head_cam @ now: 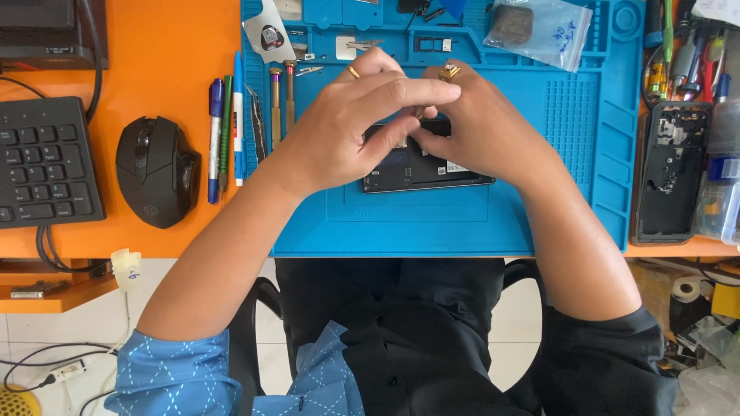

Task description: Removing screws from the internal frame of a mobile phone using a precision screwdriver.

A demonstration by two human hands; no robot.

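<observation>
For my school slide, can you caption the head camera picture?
Left hand and right hand work on an opened dark phone lying on a blue repair mat.

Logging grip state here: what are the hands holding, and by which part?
Both hands, left hand and right hand, pinch at the top edge of the opened phone lying on the blue mat.

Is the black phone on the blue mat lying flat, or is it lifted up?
Lying flat. The black phone rests on the blue silicone mat, and the left hand and right hand press on its upper part.
</observation>
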